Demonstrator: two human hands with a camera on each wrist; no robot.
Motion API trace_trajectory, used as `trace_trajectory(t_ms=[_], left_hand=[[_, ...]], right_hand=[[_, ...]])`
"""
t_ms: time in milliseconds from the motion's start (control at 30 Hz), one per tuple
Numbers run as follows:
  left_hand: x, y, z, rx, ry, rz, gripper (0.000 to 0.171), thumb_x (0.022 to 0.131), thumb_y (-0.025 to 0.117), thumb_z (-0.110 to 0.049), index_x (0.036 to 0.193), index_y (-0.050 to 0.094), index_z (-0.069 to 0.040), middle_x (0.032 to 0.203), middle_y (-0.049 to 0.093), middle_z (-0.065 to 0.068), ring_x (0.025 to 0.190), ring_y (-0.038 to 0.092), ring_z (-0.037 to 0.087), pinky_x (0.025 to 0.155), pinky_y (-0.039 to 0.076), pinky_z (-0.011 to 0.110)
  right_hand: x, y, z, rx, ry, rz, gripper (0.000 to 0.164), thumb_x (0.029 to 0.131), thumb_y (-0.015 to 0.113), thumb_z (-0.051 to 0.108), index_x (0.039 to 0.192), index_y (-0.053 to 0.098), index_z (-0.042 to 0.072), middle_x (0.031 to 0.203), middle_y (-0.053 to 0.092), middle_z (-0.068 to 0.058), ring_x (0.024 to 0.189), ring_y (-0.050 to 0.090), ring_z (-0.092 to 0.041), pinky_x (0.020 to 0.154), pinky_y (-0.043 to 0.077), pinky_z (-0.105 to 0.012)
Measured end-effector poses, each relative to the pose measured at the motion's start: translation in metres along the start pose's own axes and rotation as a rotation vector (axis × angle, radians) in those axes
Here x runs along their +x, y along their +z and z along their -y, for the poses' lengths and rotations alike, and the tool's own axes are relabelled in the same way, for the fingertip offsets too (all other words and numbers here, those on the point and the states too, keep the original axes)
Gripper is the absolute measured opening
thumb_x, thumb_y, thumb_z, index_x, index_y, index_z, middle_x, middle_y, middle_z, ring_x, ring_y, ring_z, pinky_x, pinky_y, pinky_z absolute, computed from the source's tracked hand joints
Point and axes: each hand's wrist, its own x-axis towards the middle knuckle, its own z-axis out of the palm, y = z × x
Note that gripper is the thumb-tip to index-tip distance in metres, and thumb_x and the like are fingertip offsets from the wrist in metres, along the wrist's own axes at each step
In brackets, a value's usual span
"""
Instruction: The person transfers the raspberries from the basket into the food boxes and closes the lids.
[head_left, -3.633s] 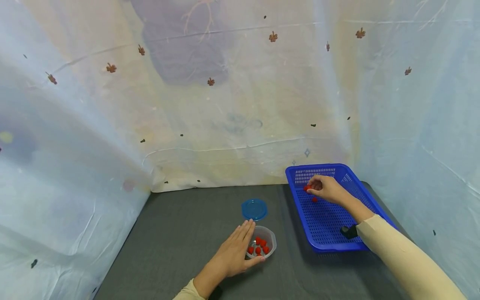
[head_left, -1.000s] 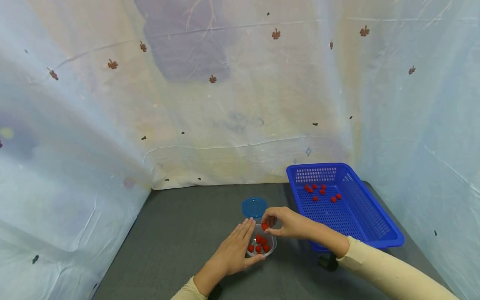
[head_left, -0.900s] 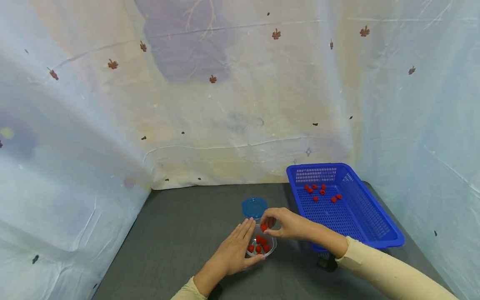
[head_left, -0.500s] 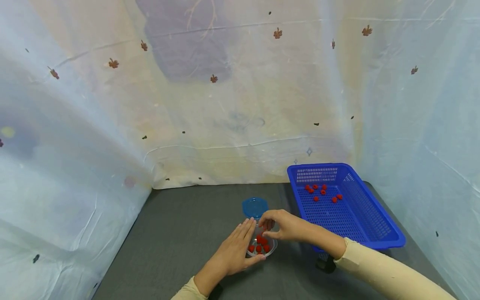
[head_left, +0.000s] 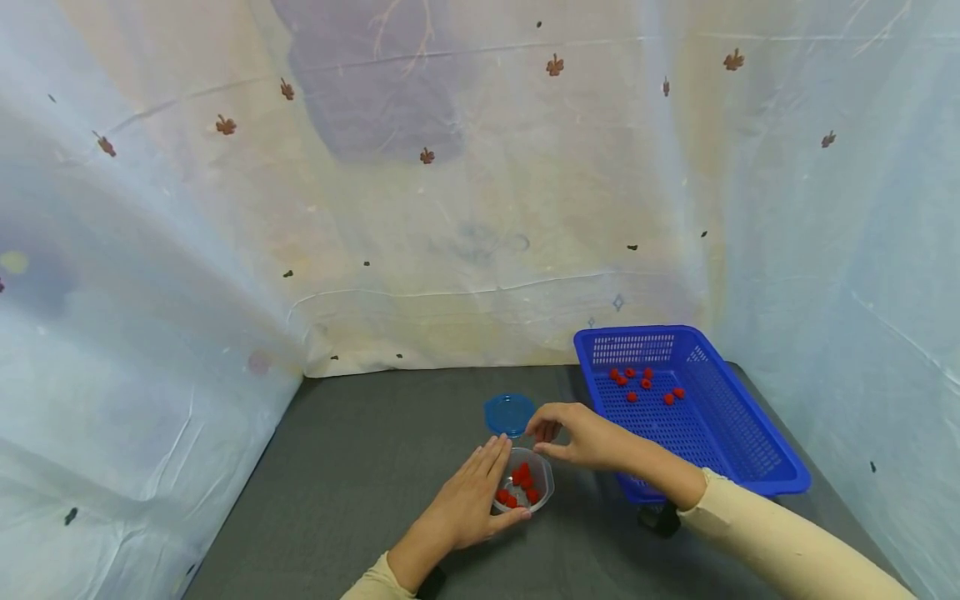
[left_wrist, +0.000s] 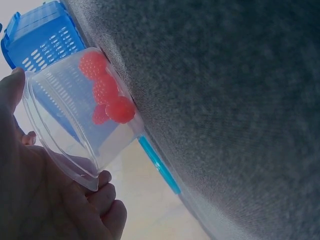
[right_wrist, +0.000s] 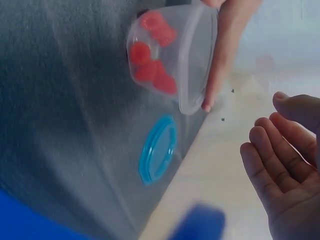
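Observation:
A clear plastic container [head_left: 542, 472] with several raspberries [head_left: 524, 475] at its bottom stands on the dark table. My left hand [head_left: 463, 504] rests against its rim with straight fingers on the far left side and the thumb along the near edge; the left wrist view shows the rim [left_wrist: 37, 107] between thumb and fingers. Just above the container's far right side hovers my right hand [head_left: 581, 435], its fingers loosely bent and holding nothing, as the right wrist view confirms. A round blue lid [head_left: 509, 415] lies behind the container, close to the right fingertips.
A blue perforated basket [head_left: 720, 433] stands at the right, partly behind the right forearm, with several raspberries toward its far left end. Patterned sheets [head_left: 480, 208] hang behind and on both sides of the grey-covered table [head_left: 360, 450].
My right hand carried a raspberry from the basket to the container and let it go, then rose slightly up and right. Raspberries in the container have shifted. My left hand has kept its place.

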Motion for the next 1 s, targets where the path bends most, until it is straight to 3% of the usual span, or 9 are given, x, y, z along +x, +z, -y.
trace_trajectory(t_ms=[267, 633, 867, 1000], left_hand=[[0.0, 0.0, -0.001, 0.007, 0.001, -0.01, 0.105, 0.101, 0.055, -0.074, 0.172, 0.021, -0.005, 0.18, 0.017, 0.008, 0.166, 0.018, 0.027, 0.133, 0.024, 0.047], [0.0, 0.0, 0.001, -0.002, -0.005, -0.001, 0.105, 0.101, 0.053, -0.075, 0.172, 0.02, -0.006, 0.18, 0.016, 0.008, 0.166, 0.017, 0.026, 0.133, 0.023, 0.047], [-0.001, 0.004, 0.002, -0.004, 0.011, -0.016, 0.106, 0.101, 0.049, -0.079, 0.172, 0.02, -0.005, 0.18, 0.018, 0.009, 0.166, 0.018, 0.026, 0.133, 0.024, 0.046], [-0.002, 0.003, 0.002, -0.002, 0.015, -0.018, 0.107, 0.1, 0.047, -0.08, 0.172, 0.021, -0.005, 0.18, 0.018, 0.009, 0.166, 0.018, 0.027, 0.133, 0.024, 0.046]], right_hand=[[-0.002, -0.018, -0.006, -0.028, 0.024, -0.069, 0.02, 0.101, 0.078, 0.015, 0.121, 0.073, 0.015, 0.106, 0.073, 0.007, 0.094, 0.068, -0.006, 0.086, 0.062, -0.029], [-0.009, -0.043, -0.015, -0.046, 0.053, -0.147, 0.02, 0.101, 0.078, 0.013, 0.12, 0.074, 0.012, 0.104, 0.072, 0.006, 0.092, 0.069, -0.01, 0.083, 0.063, -0.03], [-0.013, -0.054, -0.029, -0.068, 0.101, -0.202, 0.019, 0.101, 0.078, 0.015, 0.119, 0.074, 0.012, 0.103, 0.072, 0.007, 0.093, 0.068, -0.011, 0.085, 0.064, -0.041], [-0.017, -0.059, -0.037, -0.082, 0.128, -0.231, 0.018, 0.101, 0.079, 0.015, 0.118, 0.075, 0.013, 0.101, 0.071, 0.007, 0.093, 0.067, -0.012, 0.085, 0.062, -0.037]])
